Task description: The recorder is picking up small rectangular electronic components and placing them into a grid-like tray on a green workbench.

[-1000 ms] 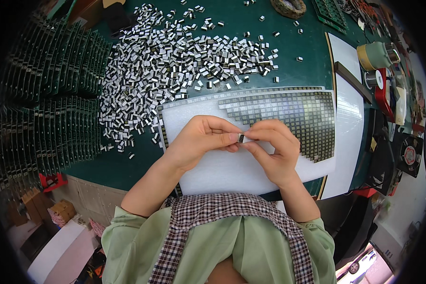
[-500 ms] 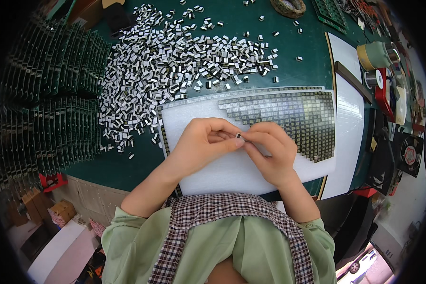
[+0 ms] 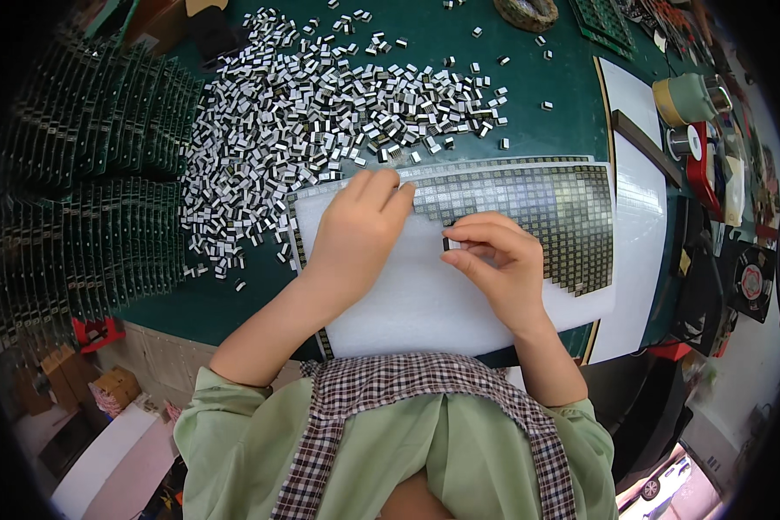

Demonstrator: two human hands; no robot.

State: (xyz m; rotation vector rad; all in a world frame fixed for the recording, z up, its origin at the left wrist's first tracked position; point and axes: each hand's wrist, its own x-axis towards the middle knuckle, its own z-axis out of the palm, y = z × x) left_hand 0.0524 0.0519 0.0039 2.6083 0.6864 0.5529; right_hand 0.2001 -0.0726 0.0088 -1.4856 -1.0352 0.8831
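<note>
Left hand [image 3: 355, 230] moved off to pile [image 3: 321, 113], fingers extended; right hand [image 3: 494, 260] pinching 1 small component [image 3: 446, 244].

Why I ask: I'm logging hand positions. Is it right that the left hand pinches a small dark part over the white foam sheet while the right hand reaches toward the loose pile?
Not quite: the hands are swapped. In the head view the right hand pinches the small dark part over the white foam sheet, while the left hand reaches toward the loose pile.
</note>
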